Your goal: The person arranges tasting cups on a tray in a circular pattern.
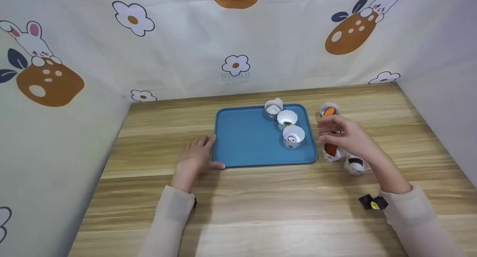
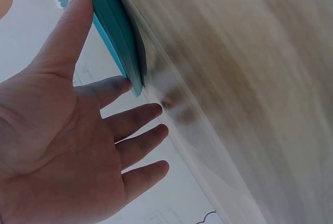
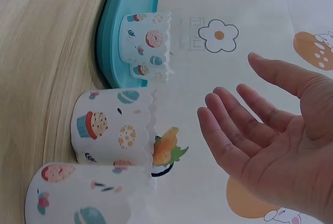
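A blue tray [image 1: 246,137] lies on the wooden table. My left hand [image 1: 197,154] rests at its left edge, the thumb and index finger touching the rim; the left wrist view shows the fingers spread. Three printed paper baking cups stand in the tray's right part: a front cup [image 1: 293,140], a middle cup [image 1: 286,124] and a back cup [image 1: 274,113]. My right hand [image 1: 344,136] hovers, holding nothing, over several more cups right of the tray. These include a cup with an orange piece [image 1: 329,111], partly covered by the hand, and a front cup [image 1: 354,165] with a dark-topped piece.
A dark bow-like item with a yellow centre [image 1: 373,203] shows beside the right cuff. Printed cloth walls [image 1: 186,56] enclose the table [image 1: 283,205] at the back and both sides. In the right wrist view, an orange piece with a green leaf [image 3: 166,148] sticks out of a cup.
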Available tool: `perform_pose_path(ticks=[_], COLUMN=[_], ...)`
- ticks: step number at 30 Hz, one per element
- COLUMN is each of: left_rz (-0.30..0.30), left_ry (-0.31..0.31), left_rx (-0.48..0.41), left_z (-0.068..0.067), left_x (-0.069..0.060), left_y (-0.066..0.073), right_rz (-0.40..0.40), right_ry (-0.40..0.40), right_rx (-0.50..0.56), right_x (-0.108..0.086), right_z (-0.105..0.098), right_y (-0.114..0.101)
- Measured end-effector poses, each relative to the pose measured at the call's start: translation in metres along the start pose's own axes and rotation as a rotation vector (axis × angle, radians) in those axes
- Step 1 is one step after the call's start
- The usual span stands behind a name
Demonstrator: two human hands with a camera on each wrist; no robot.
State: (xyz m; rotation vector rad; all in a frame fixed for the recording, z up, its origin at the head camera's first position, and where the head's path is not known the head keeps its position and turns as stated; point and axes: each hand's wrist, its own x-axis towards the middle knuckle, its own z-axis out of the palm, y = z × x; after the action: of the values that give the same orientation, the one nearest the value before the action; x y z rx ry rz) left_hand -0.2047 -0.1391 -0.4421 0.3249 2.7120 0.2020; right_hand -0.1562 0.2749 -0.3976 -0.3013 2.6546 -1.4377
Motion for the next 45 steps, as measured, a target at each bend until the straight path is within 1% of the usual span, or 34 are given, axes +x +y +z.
perform_pose_path(ticks=[3,7,10,13,19,29,35,40,45], left_rz=[0.009,0.018,0.015,0.014,0.011,0.01,0.004,0.002,0.0], left_ry=[-0.008,-0.014,-0.01,-0.006,0.0,0.002,-0.012,-0.016,-0.009], left_rx=[0.007,0.016,0.015,0.017,0.0,0.007,0.026,0.031,0.022], left_z=[0.0,0.0,0.0,0.0,0.0,0.0,-0.001,-0.001,0.0], left_x=[0.001,0.002,0.002,0.001,0.001,0.0,0.001,0.001,0.001], left_y=[0.0,0.0,0.0,0.0,0.0,0.0,0.001,0.001,0.001], right_rz=[-0.027,-0.079,-0.119,-0.138,-0.132,-0.111,-0.094,-0.118,-0.12], right_ry=[0.002,-0.006,-0.035,-0.068,-0.086,-0.057,-0.047,-0.059,-0.071], right_rx=[-0.015,-0.011,-0.004,-0.007,-0.024,-0.047,-0.062,-0.048,-0.016], right_x=[-0.003,-0.007,-0.01,-0.014,-0.024,-0.038,-0.046,-0.05,-0.054], right_z=[-0.003,-0.006,-0.01,-0.014,-0.024,-0.038,-0.045,-0.048,-0.051], right_y=[0.003,0.009,0.014,0.019,0.027,0.043,0.055,0.067,0.076])
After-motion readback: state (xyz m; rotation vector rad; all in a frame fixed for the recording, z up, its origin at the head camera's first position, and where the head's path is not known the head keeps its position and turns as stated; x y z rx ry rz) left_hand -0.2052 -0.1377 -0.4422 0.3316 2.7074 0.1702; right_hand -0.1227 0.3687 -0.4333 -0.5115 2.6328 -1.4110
